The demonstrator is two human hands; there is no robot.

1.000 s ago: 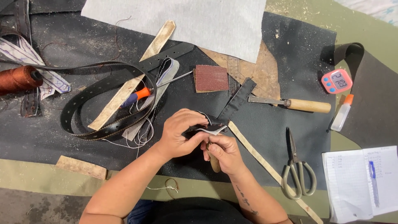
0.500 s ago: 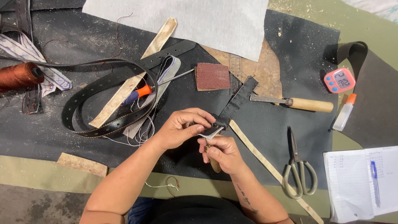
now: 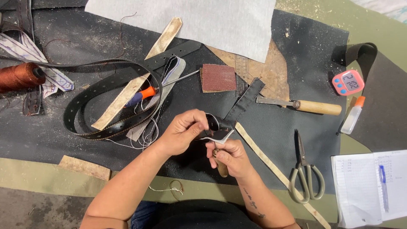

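Note:
My left hand [image 3: 182, 131] grips the folded end of a black leather strap [image 3: 243, 101] that runs up and to the right across the dark leather mat [image 3: 296, 63]. My right hand [image 3: 229, 156] sits just below it, closed around a small wooden-handled tool [image 3: 221, 167] whose tip meets the pale underside of the strap's fold [image 3: 218, 135]. The working end of the tool is hidden by my fingers.
A coiled black belt [image 3: 106, 89], an orange-handled awl [image 3: 148, 91], a sandpaper square [image 3: 218, 77], a wooden-handled knife [image 3: 305, 105], scissors [image 3: 303, 174], a glue bottle [image 3: 352, 115], a pink timer [image 3: 347, 82], a brown thread spool [image 3: 19, 76] and a notebook with pen [image 3: 373, 186] lie around.
My hands have drawn slightly apart and the strap's fold has opened, showing its pale underside. The right hand has dropped a little lower.

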